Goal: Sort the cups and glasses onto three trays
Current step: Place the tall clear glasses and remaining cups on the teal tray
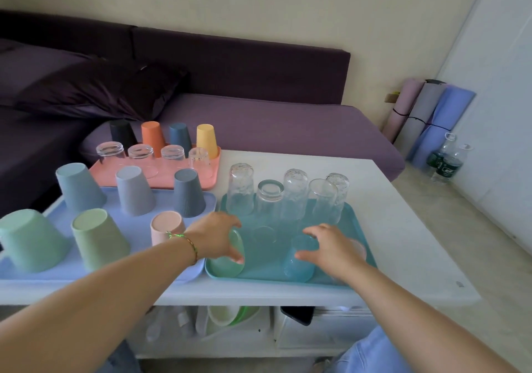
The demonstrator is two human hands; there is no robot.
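Nearest: my left hand (214, 235) curls round a green glass (227, 257) at the front left corner of the teal tray (349, 214), fingers wrapped on it. My right hand (334, 247) lies spread over a blue glass (299, 259) at the tray's front edge, fingers loose; I cannot tell whether it grips.

Beside, left: blue tray (37, 269) carrying six upturned cups: mint cup (30, 240), green cup (98, 238), pink cup (167, 227), and three grey-blue cups (134, 191) behind.

Middle: five tall clear glasses (240, 189), upturned, in a row along the teal tray's back.

Further: pink tray (161, 181) with four short clear glasses (141, 155) in front and black, orange, navy and yellow cups (152, 137) behind them.

All three trays rest on a white table (397, 237). Beyond it, a purple sofa (259, 119).
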